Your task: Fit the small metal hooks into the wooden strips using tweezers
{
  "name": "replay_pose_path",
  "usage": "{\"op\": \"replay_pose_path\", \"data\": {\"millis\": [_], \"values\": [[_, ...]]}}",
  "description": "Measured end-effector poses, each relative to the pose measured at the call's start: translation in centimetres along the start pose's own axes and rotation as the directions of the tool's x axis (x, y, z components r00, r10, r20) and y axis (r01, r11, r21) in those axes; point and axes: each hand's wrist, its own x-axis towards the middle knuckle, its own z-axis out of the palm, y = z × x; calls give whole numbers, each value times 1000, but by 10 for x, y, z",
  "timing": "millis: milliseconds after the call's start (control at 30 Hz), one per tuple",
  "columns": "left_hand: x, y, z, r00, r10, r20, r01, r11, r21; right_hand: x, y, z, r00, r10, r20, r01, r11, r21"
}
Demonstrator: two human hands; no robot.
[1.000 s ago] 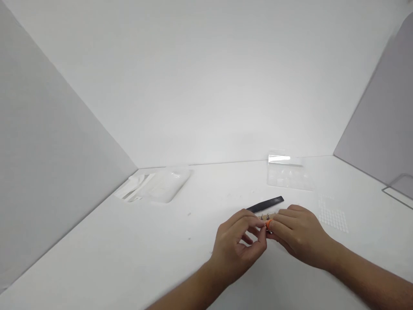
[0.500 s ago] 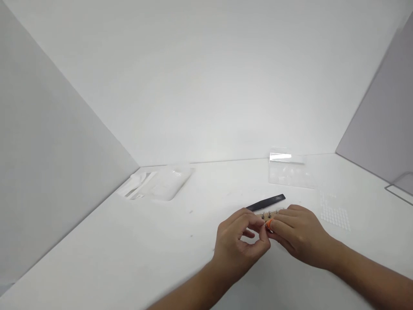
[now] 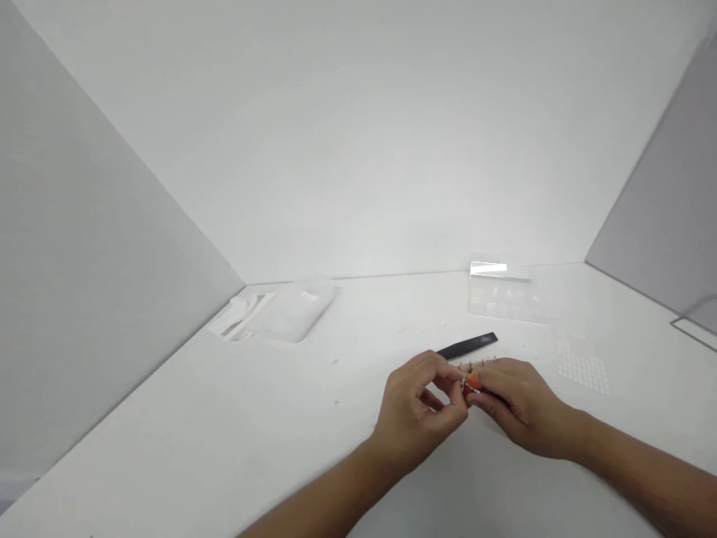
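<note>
My left hand [image 3: 421,403] is closed in a pinch, thumb and forefinger meeting at the left end of a small orange piece [image 3: 473,380]. Whatever tiny thing sits between those fingertips is too small to make out. My right hand [image 3: 520,403] is closed on the orange piece from the right, which hides much of it; a bit of red and some small shiny spots show beside it. Just behind the fingers lies a tan strip with several small metal pegs [image 3: 470,367], partly covered by both hands. A flat black file-like bar [image 3: 467,347] lies beyond it, slanted.
A clear plastic case [image 3: 508,302] with its lid raised stands at the back right. A sheet of white dots [image 3: 583,371] lies right of my hands. Clear plastic packaging [image 3: 291,314] rests at the back left. A thin grey frame [image 3: 694,334] is at the far right.
My right thumb has come into view below the orange piece, which is tilted and shows more of its surface. Both hands stay close together; the view has shifted slightly.
</note>
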Motion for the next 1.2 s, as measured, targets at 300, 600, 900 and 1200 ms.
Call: {"op": "replay_pose_path", "data": {"millis": [300, 600, 900, 1200], "values": [[-1, 1, 1, 1000, -10, -9, 10, 1000, -24, -2, 4, 0, 998, -33, -49, 34, 999, 21], [-1, -2, 1, 987, 154, -34, -154, 988, 8, 0, 2, -3, 995, -96, -16, 94, 991, -98], [-3, -1, 0, 983, 184, -13, -183, 982, 46, 0, 0, -4, 979, -203, -17, 191, 944, -270], [-3, 1, 0, 967, 255, -18, -254, 967, 37, 5, -5, -14, 955, -296, -2, 276, 894, -352]]}}
